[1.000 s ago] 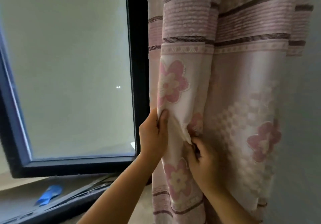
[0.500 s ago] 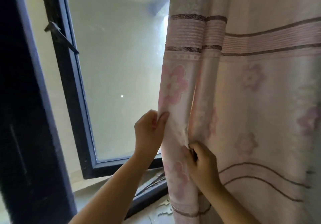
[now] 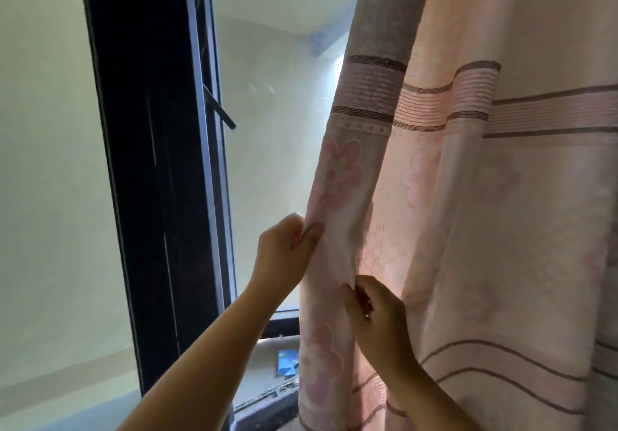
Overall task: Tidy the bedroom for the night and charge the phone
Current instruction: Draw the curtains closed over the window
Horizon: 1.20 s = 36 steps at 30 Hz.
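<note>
A pink curtain [image 3: 485,213] with flower prints and brown stripes hangs over the right half of the view, lit from behind. My left hand [image 3: 284,253] pinches its left edge at about mid height. My right hand [image 3: 378,320] grips a fold of the same curtain a little lower and to the right. Both arms reach up from the bottom of the view. No phone is in sight.
A dark window frame [image 3: 157,179] stands upright at left, with an open glass pane [image 3: 267,163] and its stay arm [image 3: 219,111] beside the curtain's edge. A blue object [image 3: 287,362] lies on the sill below. A pale wall fills the far left.
The curtain has spread leftward across the window with both hands holding it. More of the dark frame now shows at left, and less glass is uncovered.
</note>
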{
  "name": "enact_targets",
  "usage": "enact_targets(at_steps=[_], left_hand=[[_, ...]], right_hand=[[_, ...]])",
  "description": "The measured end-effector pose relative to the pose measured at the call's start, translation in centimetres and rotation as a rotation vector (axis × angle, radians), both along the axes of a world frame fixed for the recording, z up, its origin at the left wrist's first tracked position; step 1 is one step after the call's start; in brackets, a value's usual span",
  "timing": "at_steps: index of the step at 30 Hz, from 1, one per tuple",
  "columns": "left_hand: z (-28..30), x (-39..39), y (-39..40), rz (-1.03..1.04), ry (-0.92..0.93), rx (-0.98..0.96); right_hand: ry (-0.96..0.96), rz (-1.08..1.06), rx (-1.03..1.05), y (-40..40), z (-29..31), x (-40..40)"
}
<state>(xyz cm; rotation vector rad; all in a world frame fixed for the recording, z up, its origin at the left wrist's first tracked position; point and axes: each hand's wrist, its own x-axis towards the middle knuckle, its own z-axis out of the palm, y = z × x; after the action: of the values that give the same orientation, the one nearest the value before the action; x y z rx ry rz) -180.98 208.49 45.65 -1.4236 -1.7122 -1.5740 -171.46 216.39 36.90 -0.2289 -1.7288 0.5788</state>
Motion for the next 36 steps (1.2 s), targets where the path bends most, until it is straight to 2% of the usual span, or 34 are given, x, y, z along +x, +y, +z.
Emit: enact_targets(at_steps=[8,13,19,27,36], left_hand=[[0.9,-1.6,-4.5,0.021,-0.06,0.015],[2.0,-4.0,-8.5,0.013,0.009,0.019],[4.1,-7.6,-17.6,-0.001,0.147,0.074],[4.6,-14.0,-32.2,0.034,0.125,0.101],[5.8,-21.4,-48.0,0.267,0.151,0.161]], right_hand=[[-0.022,0.001,0.084,-3.0,0.4,-2.8],[-0.087,-0.02,0.087,-6.9,1.8,-5.3],[-0.161,-0.055,0.078,-17.1,4.1,-8.8],[-0.315,-0.001,0.051,-32.1,5.4,-15.1],[-0.32,0.17,0.227,-46.0,7.6,-24.6]])
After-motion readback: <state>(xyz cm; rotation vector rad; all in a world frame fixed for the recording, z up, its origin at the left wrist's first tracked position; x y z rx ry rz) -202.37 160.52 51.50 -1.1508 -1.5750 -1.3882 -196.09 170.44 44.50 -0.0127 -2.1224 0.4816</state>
